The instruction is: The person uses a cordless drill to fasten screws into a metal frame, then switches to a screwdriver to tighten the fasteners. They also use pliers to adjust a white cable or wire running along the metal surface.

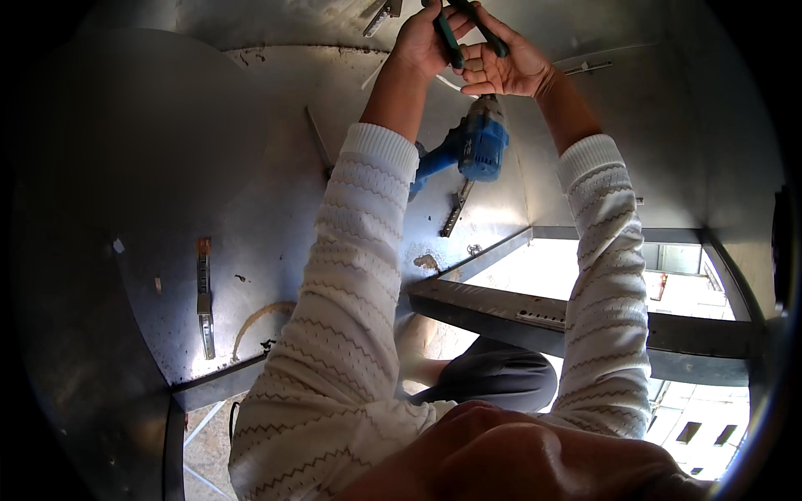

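Green-handled pliers (455, 37) gripped by both hands, blue drill (478, 146) just below, metal wall (276, 184) behind

Both my arms are raised inside a grey metal enclosure. My left hand (426, 42) grips the green handles of a pair of pliers (468, 33), and my right hand (505, 67) is just beside it, fingers touching the same tool, I think. Just below my hands sits a blue power drill (478, 146), between my two white knitted sleeves (351, 275). Further below my left arm, a small metal bracket (204, 296) is fixed on the steel wall (125, 167). Under my right arm a dark metal beam (501, 305) crosses the bright opening.
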A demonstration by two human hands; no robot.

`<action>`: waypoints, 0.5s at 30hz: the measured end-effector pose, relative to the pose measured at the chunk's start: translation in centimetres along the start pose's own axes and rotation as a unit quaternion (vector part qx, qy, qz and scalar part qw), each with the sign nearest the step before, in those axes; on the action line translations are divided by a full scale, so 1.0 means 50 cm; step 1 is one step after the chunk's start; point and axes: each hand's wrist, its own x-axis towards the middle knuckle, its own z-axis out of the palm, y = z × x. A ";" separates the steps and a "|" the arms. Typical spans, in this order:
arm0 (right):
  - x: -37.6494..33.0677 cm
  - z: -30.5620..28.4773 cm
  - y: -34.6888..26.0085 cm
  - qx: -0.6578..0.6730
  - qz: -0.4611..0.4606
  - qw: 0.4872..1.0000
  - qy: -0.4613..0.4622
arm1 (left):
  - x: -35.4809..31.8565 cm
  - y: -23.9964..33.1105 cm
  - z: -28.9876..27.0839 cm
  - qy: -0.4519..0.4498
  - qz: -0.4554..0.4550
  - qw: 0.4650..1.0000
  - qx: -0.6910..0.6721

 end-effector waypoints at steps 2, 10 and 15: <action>0.050 0.033 0.000 -0.069 -0.043 0.995 0.049 | 0.017 0.032 -0.040 -0.032 0.017 0.999 0.022; 0.063 0.100 0.038 -0.098 -0.209 0.973 0.028 | -0.022 0.045 -0.042 -0.038 -0.027 0.993 0.110; 0.065 0.074 0.040 -0.094 -0.196 0.976 0.010 | -0.032 0.040 -0.028 -0.039 -0.037 0.996 0.074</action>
